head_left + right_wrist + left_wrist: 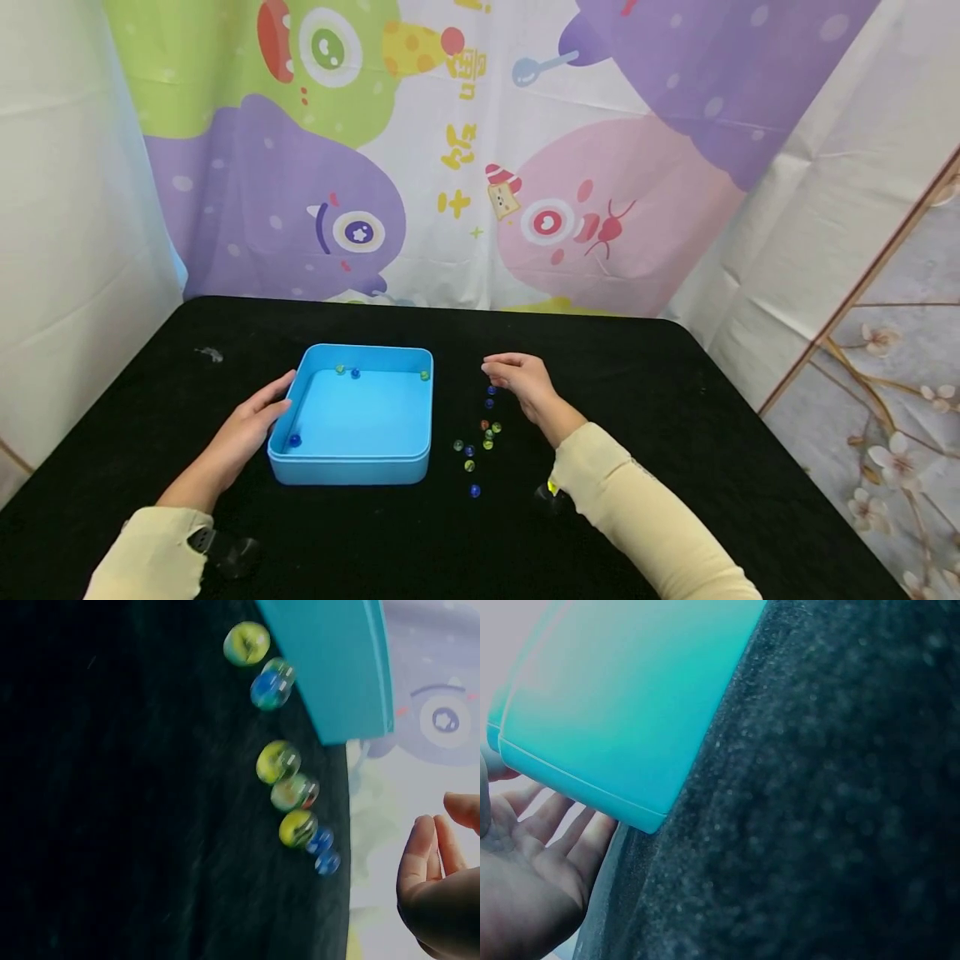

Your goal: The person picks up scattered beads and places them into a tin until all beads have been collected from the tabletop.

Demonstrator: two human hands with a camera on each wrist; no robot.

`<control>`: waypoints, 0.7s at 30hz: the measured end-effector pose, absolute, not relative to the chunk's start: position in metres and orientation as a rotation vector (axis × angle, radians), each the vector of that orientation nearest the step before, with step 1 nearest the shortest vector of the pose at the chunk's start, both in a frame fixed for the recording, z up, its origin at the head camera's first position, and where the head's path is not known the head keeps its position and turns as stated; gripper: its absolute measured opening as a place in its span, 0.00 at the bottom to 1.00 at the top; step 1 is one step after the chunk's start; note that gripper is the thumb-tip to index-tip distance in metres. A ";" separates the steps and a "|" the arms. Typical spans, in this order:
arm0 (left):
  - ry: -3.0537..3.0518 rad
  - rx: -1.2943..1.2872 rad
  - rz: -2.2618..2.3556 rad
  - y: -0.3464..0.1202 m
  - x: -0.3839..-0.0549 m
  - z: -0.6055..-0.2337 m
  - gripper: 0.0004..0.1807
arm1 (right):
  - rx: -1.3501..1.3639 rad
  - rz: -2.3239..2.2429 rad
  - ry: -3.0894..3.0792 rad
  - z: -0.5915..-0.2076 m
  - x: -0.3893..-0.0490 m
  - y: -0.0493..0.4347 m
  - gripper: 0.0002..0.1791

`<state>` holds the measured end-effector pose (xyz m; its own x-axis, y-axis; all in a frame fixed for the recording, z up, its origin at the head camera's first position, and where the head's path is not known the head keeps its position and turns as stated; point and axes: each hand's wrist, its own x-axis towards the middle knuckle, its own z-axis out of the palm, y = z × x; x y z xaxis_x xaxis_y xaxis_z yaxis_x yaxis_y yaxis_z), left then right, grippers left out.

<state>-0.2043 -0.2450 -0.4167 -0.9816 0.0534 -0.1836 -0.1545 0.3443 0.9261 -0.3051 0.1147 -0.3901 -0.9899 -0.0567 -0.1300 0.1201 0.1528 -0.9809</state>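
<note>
A light-blue square box (352, 471) stands on the black table with its open top up. Inside it lie several marbles, among them a blue marble (296, 440) near the front left corner and a green marble (424, 376) at the back right. My left hand (243, 433) rests against the box's left side, its fingers fairly straight along the outer wall. Right of the box, my right hand (522, 385) hovers over the far end of a loose line of marbles, above a blue marble (492, 390). In the right wrist view a gap shows between thumb and fingers, with nothing visible in it.
Several blue, green and yellowish marbles, including a yellow-green marble (469, 466) and a nearer blue marble (475, 492), lie on the black tablecloth (630, 375). A printed cartoon curtain (450, 267) hangs behind the table. A flowered panel (885, 400) stands at the right.
</note>
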 end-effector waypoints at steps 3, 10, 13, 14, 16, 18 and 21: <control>2.420 -0.090 1.700 -0.245 -0.204 -0.417 0.32 | 0.084 -1.935 2.298 -0.397 -0.307 0.122 0.14; 2.416 -0.092 1.705 -0.246 -0.205 -0.417 0.32 | 0.079 -1.828 2.329 -0.410 -0.311 0.129 0.15; 2.414 -0.088 1.710 -0.246 -0.205 -0.417 0.32 | 0.068 -1.763 2.354 -0.413 -0.313 0.131 0.15; 2.415 -0.087 1.710 -0.246 -0.205 -0.417 0.32 | 0.053 -1.726 2.377 -0.414 -0.314 0.131 0.15; 2.416 -0.087 1.711 -0.246 -0.205 -0.417 0.32 | 0.022 -1.648 2.419 -0.416 -0.314 0.131 0.16; 2.414 -0.090 1.713 -0.245 -0.204 -0.417 0.32 | -0.010 -1.565 2.465 -0.418 -0.314 0.130 0.15; 2.412 -0.096 1.710 -0.245 -0.204 -0.417 0.32 | -0.045 -1.484 2.509 -0.420 -0.313 0.129 0.14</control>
